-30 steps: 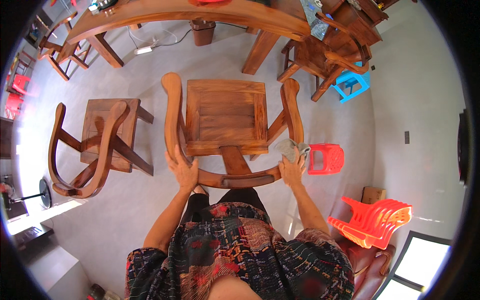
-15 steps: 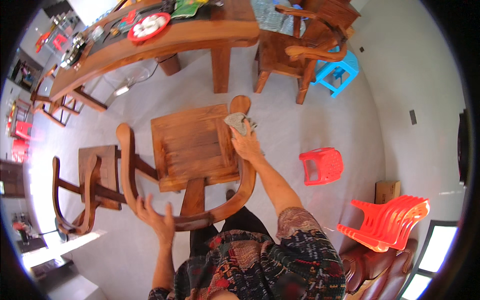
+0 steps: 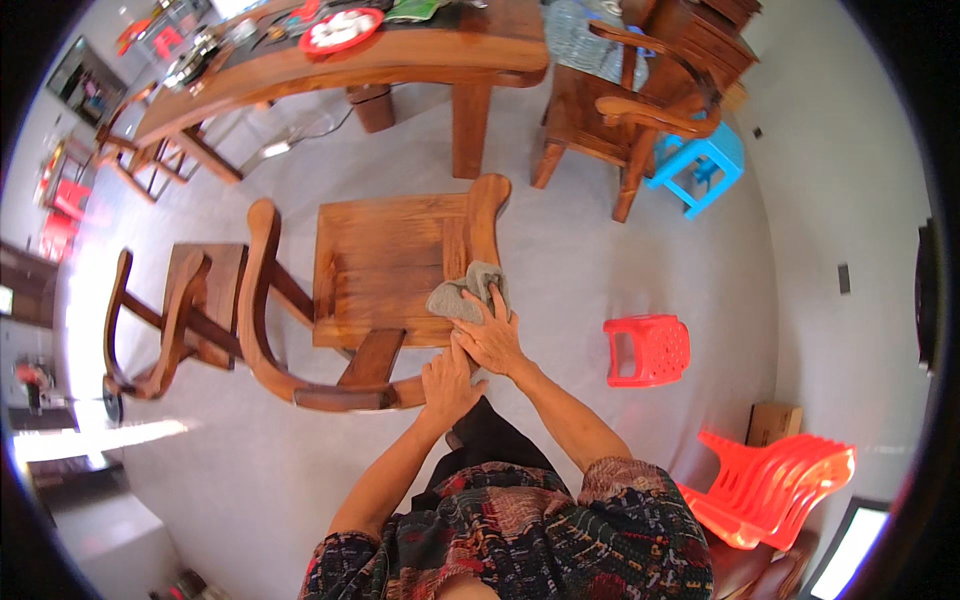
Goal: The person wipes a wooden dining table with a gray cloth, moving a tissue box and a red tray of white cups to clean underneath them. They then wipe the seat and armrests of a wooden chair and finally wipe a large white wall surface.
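Note:
A wooden armchair (image 3: 385,270) with a curved arm rail stands in front of me, its seat on the far side of the rail. My right hand (image 3: 492,338) presses a grey-beige cloth (image 3: 462,297) onto the right arm of the chair, fingers over the fabric. The cloth is bunched and partly overlaps the seat's right edge. Close beside it, my left hand (image 3: 448,388) grasps the curved rail near its right bend, fingers pointing up towards the right hand. Its fingertips lie near the right hand's wrist side.
A second wooden armchair (image 3: 205,290) stands at left. The long wooden table (image 3: 400,62) with a red plate (image 3: 340,32) is beyond. Another armchair (image 3: 590,110) and a blue stool (image 3: 700,165) stand far right. A red stool (image 3: 648,350) and stacked red chairs (image 3: 775,485) are at right.
My left hand has moved right from the rail's left part to its right bend. The right hand and cloth have slid nearer along the right arm. The view has shifted.

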The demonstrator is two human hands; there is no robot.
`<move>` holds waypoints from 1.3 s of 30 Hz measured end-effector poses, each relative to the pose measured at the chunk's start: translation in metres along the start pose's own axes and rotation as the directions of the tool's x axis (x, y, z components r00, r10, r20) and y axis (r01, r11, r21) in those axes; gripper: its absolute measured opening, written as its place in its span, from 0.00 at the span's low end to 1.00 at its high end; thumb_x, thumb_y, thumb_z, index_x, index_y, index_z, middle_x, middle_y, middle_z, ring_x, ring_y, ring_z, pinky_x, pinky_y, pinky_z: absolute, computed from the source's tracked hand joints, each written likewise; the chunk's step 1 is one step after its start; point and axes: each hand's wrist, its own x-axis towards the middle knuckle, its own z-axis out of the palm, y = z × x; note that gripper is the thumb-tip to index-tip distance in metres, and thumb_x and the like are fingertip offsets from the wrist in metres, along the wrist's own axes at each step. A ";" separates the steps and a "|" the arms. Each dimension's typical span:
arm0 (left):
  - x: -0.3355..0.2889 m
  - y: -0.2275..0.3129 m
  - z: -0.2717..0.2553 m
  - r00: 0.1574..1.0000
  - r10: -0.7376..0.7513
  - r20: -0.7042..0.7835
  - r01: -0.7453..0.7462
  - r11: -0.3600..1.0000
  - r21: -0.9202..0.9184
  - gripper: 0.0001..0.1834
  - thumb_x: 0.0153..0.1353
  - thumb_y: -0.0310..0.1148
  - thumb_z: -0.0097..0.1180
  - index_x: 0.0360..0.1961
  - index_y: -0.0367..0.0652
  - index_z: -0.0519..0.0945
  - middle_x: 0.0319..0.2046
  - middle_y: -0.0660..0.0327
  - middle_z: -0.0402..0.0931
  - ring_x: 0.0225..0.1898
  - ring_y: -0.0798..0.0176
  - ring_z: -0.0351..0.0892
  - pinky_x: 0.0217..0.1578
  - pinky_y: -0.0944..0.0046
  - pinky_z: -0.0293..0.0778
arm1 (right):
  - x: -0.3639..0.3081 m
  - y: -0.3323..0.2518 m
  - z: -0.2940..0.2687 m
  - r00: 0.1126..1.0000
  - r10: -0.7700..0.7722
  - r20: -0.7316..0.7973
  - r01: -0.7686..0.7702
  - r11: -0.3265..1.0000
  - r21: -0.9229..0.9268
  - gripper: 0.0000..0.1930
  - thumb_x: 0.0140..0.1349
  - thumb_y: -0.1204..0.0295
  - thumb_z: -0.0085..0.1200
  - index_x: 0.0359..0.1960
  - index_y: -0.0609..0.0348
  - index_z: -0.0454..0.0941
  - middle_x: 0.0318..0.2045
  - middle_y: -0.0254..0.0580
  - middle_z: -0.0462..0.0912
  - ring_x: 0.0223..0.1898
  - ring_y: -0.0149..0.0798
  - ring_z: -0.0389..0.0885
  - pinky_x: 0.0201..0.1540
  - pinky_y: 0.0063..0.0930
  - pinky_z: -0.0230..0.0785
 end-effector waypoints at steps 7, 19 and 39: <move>0.006 0.011 0.000 0.992 -0.123 -0.034 0.125 0.988 0.093 0.33 0.43 0.47 0.68 0.45 0.38 0.71 0.33 0.58 0.75 0.36 0.53 0.76 0.35 0.52 0.68 | 0.014 0.008 0.003 0.966 -0.232 -0.113 0.222 0.970 -0.095 0.13 0.61 0.54 0.50 0.42 0.30 0.85 0.57 0.32 0.74 0.67 0.48 0.54 0.56 0.65 0.42; 0.020 0.020 -0.013 0.973 -0.222 0.059 0.209 0.963 0.171 0.27 0.44 0.51 0.67 0.37 0.45 0.71 0.29 0.62 0.71 0.32 0.57 0.75 0.33 0.56 0.67 | 0.170 0.090 -0.005 0.853 -0.522 0.002 0.519 0.849 -0.099 0.11 0.58 0.55 0.53 0.39 0.32 0.85 0.41 0.43 0.82 0.58 0.46 0.66 0.55 0.64 0.47; 0.025 0.023 -0.008 0.927 -0.343 0.152 0.313 0.930 0.194 0.33 0.38 0.50 0.70 0.44 0.46 0.72 0.34 0.64 0.73 0.38 0.60 0.74 0.40 0.57 0.67 | 0.282 0.192 -0.022 0.963 0.154 0.221 -0.181 0.978 0.105 0.20 0.64 0.56 0.48 0.56 0.44 0.69 0.54 0.58 0.73 0.50 0.63 0.73 0.49 0.55 0.65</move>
